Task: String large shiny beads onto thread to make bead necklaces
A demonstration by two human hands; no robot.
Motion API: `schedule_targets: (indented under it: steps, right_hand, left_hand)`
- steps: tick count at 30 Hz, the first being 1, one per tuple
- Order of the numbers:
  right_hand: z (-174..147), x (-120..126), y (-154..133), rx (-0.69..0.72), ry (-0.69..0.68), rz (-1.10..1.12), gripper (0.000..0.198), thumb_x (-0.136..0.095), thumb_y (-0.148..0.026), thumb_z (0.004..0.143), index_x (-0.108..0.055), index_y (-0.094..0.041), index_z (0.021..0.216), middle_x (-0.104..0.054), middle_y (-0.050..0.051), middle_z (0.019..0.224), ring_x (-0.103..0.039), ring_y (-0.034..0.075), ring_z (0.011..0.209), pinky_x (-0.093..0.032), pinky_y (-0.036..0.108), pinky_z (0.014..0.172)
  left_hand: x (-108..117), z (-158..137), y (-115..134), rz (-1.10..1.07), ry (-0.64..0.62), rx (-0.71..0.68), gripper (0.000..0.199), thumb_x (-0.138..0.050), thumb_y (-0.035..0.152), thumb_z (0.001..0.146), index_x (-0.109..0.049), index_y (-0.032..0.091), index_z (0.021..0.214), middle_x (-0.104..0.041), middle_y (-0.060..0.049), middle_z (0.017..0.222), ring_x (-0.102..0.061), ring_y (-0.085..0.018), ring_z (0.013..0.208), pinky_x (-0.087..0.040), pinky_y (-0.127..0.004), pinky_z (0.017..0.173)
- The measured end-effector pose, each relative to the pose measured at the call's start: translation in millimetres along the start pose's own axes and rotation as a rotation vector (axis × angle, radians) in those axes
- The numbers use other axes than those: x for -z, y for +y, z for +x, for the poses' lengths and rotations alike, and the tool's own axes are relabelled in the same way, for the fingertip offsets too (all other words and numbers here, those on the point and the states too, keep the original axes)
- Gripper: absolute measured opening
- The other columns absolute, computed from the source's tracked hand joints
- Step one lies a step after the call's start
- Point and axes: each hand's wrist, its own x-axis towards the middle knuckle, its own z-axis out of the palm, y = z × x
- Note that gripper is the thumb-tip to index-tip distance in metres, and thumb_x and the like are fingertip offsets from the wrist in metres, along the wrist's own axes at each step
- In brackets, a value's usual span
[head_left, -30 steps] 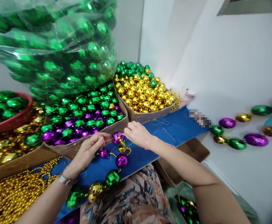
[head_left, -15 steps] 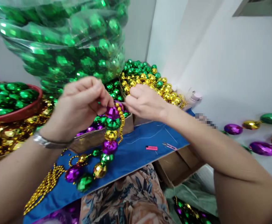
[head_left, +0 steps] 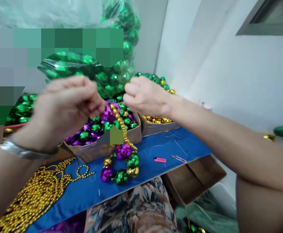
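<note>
My left hand (head_left: 75,103) is closed in a pinch at the top of a bead strand (head_left: 123,151), by a large purple bead. The strand hangs down with shiny purple, green and gold beads, its lower end curving in a loop just over the blue cloth (head_left: 141,168). A chain of small gold beads (head_left: 122,124) hangs beside it. My right hand (head_left: 145,97) is a fist held up to the right, apart from the left hand. Whatever its fingers hold is hidden.
Cardboard boxes of purple, green and gold beads (head_left: 85,135) stand behind the strand. Many gold bead chains (head_left: 41,187) lie at left. Thread (head_left: 173,134), a small pink object (head_left: 160,160) and pink-handled snips (head_left: 179,159) lie at right, near a lower cardboard box (head_left: 197,178).
My hands have moved apart, the left one going left and the right one rising slightly. The strand's lower end has swung right, and more of the gold chains shows.
</note>
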Motion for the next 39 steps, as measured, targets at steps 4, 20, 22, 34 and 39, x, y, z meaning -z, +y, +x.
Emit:
schedule_targets:
  steps: [4,20,22,34,39]
  right_hand:
    - [-36,-56,-3,-0.029,-0.082,0.008,0.034,-0.044,-0.03,0.095,-0.054,-0.016,0.065,-0.044,0.002,0.07,-0.046,0.015,0.073,-0.043,0.033,0.07]
    - [-113,-133,-63,-0.267,0.023,-0.167,0.033,-0.031,-0.016,0.098,-0.058,-0.019,0.079,-0.051,0.005,0.069,-0.045,0.02,0.073,-0.03,0.034,0.065]
    - [-120,-142,-77,-0.408,0.071,-0.083,0.031,-0.034,-0.021,0.099,-0.057,-0.019,0.078,-0.053,0.006,0.07,-0.047,0.019,0.073,-0.032,0.033,0.065]
    - [-142,-186,-87,-0.872,0.077,0.88,0.026,-0.051,-0.043,0.093,-0.059,-0.019,0.101,-0.054,-0.005,0.065,-0.048,0.01,0.057,-0.034,0.021,0.055]
    - [-139,-186,-87,-0.612,0.088,0.227,0.023,-0.041,-0.024,0.098,-0.064,-0.021,0.096,-0.055,0.004,0.069,-0.05,0.018,0.07,-0.035,0.03,0.065]
  left_hand:
    - [-8,-13,-57,-0.024,-0.18,0.022,0.025,-0.057,0.017,0.082,-0.048,0.015,0.059,-0.044,0.003,0.052,-0.051,-0.009,0.053,-0.039,-0.024,0.054]
    - [-41,-43,-145,-0.327,0.17,0.483,0.026,-0.067,0.031,0.075,-0.051,0.016,0.061,-0.051,0.003,0.056,-0.058,-0.013,0.058,-0.054,-0.03,0.065]
    - [-40,-44,-152,-0.474,0.261,0.544,0.023,-0.064,0.024,0.077,-0.05,0.016,0.06,-0.049,0.004,0.055,-0.057,-0.012,0.057,-0.056,-0.034,0.071]
    - [-30,-62,-168,-0.438,0.07,0.439,0.023,-0.067,0.032,0.079,-0.054,0.016,0.068,-0.056,0.002,0.065,-0.061,-0.014,0.068,-0.056,-0.032,0.074]
    - [-23,-66,-184,-0.117,0.041,0.354,0.027,-0.064,0.043,0.082,-0.057,0.017,0.073,-0.054,0.002,0.063,-0.048,-0.008,0.052,-0.036,-0.017,0.045]
